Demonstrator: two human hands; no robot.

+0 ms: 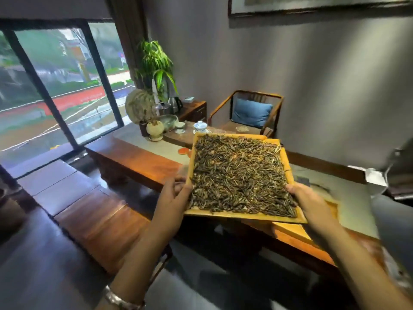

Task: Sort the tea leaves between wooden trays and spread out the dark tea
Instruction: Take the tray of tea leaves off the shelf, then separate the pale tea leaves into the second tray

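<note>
Tray (245, 217) of tea leaves (239, 173) was lifted above the long table (143, 157), tilted | your left hand (176, 193) gripped its left edge | your right hand (306, 200) gripped the right edge near the front corner | second tray (288, 231) lay on the table beneath.

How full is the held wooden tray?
Full: dark tea leaves cover nearly the whole wooden tray, leaving only rim and one far corner bare.

Two hands hold a tray of tea above a table.
The left hand (173, 193) and right hand (305, 201) grip opposite edges of the square, pale wooden tray (245, 217); dark, wiry tea leaves (239, 173) lie between the fingers.
</note>
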